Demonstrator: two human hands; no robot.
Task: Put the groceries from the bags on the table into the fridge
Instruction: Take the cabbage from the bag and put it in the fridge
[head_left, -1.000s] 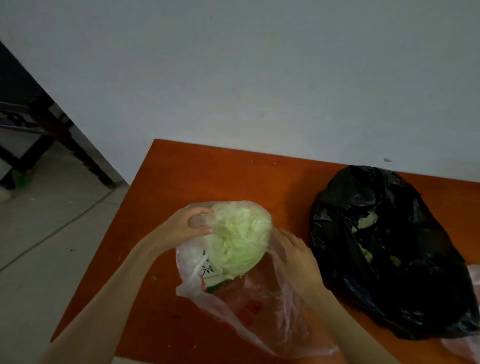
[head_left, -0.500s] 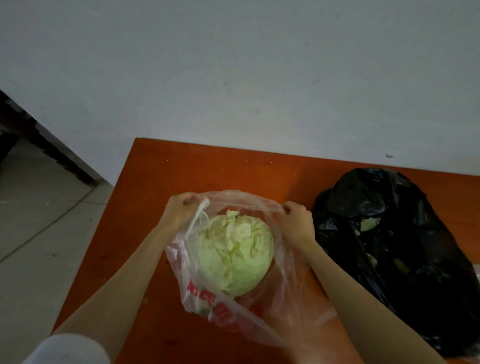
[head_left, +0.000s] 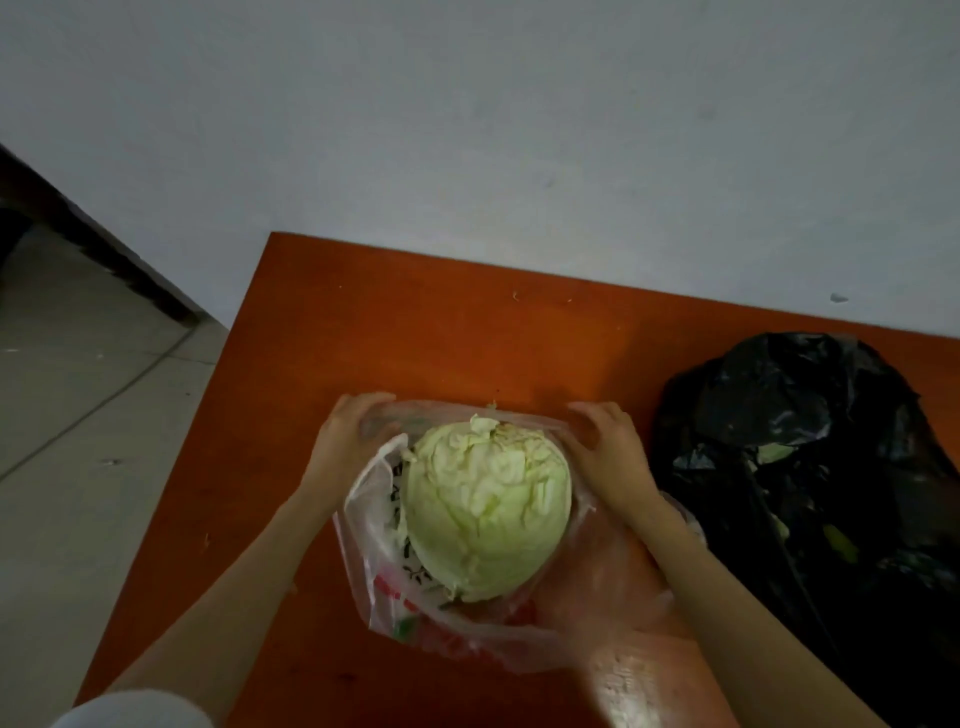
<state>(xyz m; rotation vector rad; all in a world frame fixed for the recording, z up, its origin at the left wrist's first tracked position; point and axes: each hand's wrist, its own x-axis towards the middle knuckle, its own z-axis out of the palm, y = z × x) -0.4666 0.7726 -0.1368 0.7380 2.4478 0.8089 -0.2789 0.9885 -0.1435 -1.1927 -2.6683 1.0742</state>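
A pale green cabbage (head_left: 485, 512) sits in a clear plastic bag (head_left: 452, 626) with red print, on the orange table (head_left: 415, 332). My left hand (head_left: 345, 441) grips the bag's rim on the cabbage's left. On the right, my right hand (head_left: 610, 449) grips the rim too, and together they hold the mouth stretched wide. The cabbage's upper half stands bare in the opening. To the right lies a crumpled black plastic bag (head_left: 810, 467) with bits of green leaf showing inside.
A white wall (head_left: 519, 130) rises just behind the table's far edge. The table's left edge drops to a grey tiled floor (head_left: 78, 415). A dark furniture edge (head_left: 93, 249) runs along the upper left.
Both hands moved from the cabbage and bag side up to the bag's rim and spread it apart. The cabbage now shows more fully in the open mouth.
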